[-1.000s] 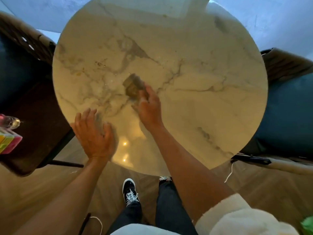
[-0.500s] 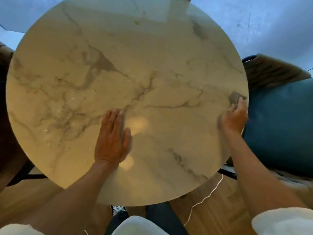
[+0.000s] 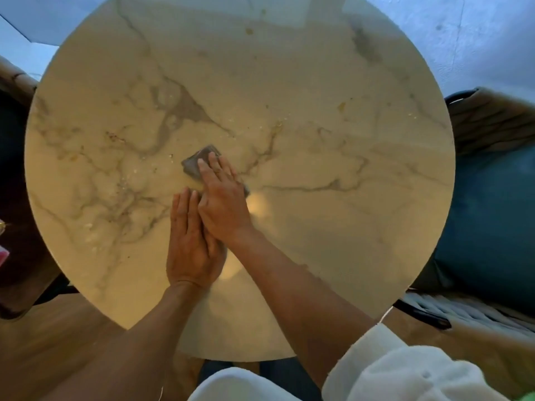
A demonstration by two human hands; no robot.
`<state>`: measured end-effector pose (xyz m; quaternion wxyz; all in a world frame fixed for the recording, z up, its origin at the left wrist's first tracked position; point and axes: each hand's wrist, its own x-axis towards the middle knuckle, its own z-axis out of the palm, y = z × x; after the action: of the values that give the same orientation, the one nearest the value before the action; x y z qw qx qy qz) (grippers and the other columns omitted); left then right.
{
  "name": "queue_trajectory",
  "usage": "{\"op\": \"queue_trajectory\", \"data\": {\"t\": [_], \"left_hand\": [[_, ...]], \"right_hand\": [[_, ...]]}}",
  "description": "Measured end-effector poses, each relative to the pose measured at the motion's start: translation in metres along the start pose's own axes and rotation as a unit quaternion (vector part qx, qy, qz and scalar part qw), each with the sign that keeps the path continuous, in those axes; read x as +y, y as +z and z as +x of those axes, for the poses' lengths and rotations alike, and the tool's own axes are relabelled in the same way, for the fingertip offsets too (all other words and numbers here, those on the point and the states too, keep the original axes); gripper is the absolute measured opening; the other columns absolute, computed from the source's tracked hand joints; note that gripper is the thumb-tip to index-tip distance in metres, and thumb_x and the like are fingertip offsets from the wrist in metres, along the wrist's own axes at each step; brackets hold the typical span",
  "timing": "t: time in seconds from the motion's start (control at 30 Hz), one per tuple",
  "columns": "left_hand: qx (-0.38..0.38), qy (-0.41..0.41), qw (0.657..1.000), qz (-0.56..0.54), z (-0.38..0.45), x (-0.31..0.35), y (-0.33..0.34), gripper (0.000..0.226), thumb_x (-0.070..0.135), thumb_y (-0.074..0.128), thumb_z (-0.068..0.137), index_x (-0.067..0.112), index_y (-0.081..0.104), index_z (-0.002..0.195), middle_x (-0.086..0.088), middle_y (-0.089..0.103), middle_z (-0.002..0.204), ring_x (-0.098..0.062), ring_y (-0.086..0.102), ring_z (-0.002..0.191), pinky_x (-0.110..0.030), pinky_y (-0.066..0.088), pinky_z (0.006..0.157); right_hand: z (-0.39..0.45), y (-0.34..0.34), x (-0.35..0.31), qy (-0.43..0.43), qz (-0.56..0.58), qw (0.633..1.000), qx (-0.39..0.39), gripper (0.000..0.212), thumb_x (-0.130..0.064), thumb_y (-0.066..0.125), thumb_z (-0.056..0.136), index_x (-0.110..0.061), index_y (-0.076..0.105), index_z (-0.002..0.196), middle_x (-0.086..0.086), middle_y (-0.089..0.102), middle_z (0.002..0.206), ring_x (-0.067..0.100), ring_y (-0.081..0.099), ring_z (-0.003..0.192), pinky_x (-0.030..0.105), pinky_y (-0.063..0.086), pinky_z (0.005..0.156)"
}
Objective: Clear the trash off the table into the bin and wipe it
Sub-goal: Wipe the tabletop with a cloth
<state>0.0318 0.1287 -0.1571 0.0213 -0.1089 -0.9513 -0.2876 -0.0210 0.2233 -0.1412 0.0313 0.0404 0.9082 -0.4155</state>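
- Cloth (image 3: 199,164) lies near the middle of the frame on our round marble worktop (image 3: 333,227), under our right hand (image 3: 221,198).
- Right fingers (image 3: 209,169) are straight, pressing it flat.
- Our left hand (image 3: 189,244) rests beside it, fingers straight on the worktop.
- Crumbs (image 3: 115,137) dot the left half.

We look straight down on the counter (image 3: 333,227), and near its middle lies the cloth (image 3: 194,166) with our right hand (image 3: 221,198) flat on top of it. Our left hand (image 3: 189,244) rests on the counter just nearer to us, touching the right one. A chair (image 3: 492,198) sits to the right, another chair (image 3: 14,169) left.
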Motion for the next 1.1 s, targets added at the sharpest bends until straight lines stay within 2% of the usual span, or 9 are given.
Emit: {"op": "queue_trajectory", "data": {"t": [0.07,0.13,0.23,0.3,0.37,0.43,0.5,0.77,1.1], "left_hand": [[-0.002,-0.011,1.0,-0.008,0.0,0.001,0.0,0.06,0.029,0.03,0.095,-0.004,0.027,0.146,-0.018,0.022,0.156,-0.023,0.01,0.147,-0.04,0.012,0.121],[-0.004,-0.012,1.0,-0.005,0.0,0.0,0.0,0.06,0.027,0.03,0.095,-0.005,0.031,0.145,-0.02,0.024,0.155,-0.027,0.013,0.147,-0.042,0.015,0.12],[-0.001,-0.007,1.0,0.008,0.001,0.0,0.001,0.059,0.027,0.031,0.095,-0.005,0.034,0.144,-0.02,0.027,0.154,-0.029,0.017,0.146,-0.04,0.016,0.12],[-0.002,-0.007,1.0,0.012,0.002,0.001,0.002,0.059,0.027,0.031,0.095,-0.005,0.035,0.143,-0.021,0.029,0.153,-0.03,0.019,0.146,-0.042,0.018,0.12],[-0.007,-0.004,1.0,0.016,0.001,0.001,0.003,0.059,0.027,0.03,0.095,-0.006,0.036,0.143,-0.022,0.03,0.152,-0.031,0.021,0.145,-0.046,0.021,0.118],[-0.011,-0.003,1.0,0.02,0.001,0.001,0.002,0.059,0.028,0.03,0.094,-0.007,0.036,0.143,-0.022,0.031,0.152,-0.031,0.021,0.145,-0.048,0.022,0.117],[-0.012,-0.006,1.0,0.024,0.002,0.001,0.001,0.06,0.028,0.031,0.094,-0.006,0.036,0.143,-0.022,0.031,0.152,-0.031,0.021,0.145,-0.047,0.022,0.118],[-0.012,-0.021,0.999,0.03,0.002,0.001,0.002,0.06,0.03,0.032,0.094,-0.004,0.036,0.144,-0.019,0.03,0.153,-0.028,0.02,0.145,-0.041,0.02,0.119],[0.019,-0.044,0.999,-0.011,0.001,0.004,0.001,0.06,0.027,0.035,0.093,-0.003,0.032,0.145,-0.017,0.027,0.155,-0.02,0.012,0.147,-0.023,0.009,0.12]], "right_hand": [[0.002,-0.008,-0.002,0.021,0.096,0.995,-0.004,0.054,-0.022,0.032,0.092,-0.01,0.044,0.143,0.01,0.039,0.152,0.02,0.029,0.143,0.038,0.019,0.12],[0.005,-0.029,0.004,0.064,0.238,0.969,0.023,0.041,-0.016,0.041,0.096,-0.015,0.054,0.135,0.003,0.057,0.136,0.014,0.052,0.124,0.04,0.04,0.109],[0.009,-0.082,0.028,0.147,0.352,0.909,0.166,0.036,-0.006,0.045,0.093,-0.014,0.061,0.125,0.001,0.066,0.11,0.005,0.063,0.088,0.029,0.053,0.082],[0.009,-0.128,0.064,0.188,0.34,0.876,0.285,0.036,-0.006,0.046,0.093,-0.016,0.059,0.125,0.003,0.065,0.111,0.005,0.064,0.087,0.029,0.055,0.077],[0.009,-0.176,0.109,0.215,0.235,0.872,0.372,0.043,-0.016,0.044,0.091,-0.012,0.055,0.132,0.01,0.062,0.124,0.019,0.062,0.107,0.035,0.051,0.093],[0.006,-0.215,0.15,0.236,0.104,0.872,0.417,0.047,-0.016,0.039,0.094,-0.007,0.049,0.139,0.012,0.054,0.137,0.022,0.051,0.126,0.024,0.037,0.106],[0.007,-0.244,0.182,0.237,0.04,0.864,0.443,0.048,-0.014,0.035,0.095,-0.007,0.047,0.14,0.007,0.052,0.14,0.017,0.048,0.129,0.013,0.031,0.104],[0.053,-0.259,0.221,0.305,-0.106,0.895,0.308,0.05,-0.017,0.03,0.096,-0.012,0.039,0.145,0.012,0.04,0.15,0.026,0.036,0.138,0.029,0.024,0.113],[0.094,-0.106,0.1,0.03,-0.104,0.991,0.082,0.046,-0.01,0.039,0.097,-0.011,0.047,0.142,0.013,0.036,0.152,0.024,0.033,0.142,0.028,0.018,0.116]]}}
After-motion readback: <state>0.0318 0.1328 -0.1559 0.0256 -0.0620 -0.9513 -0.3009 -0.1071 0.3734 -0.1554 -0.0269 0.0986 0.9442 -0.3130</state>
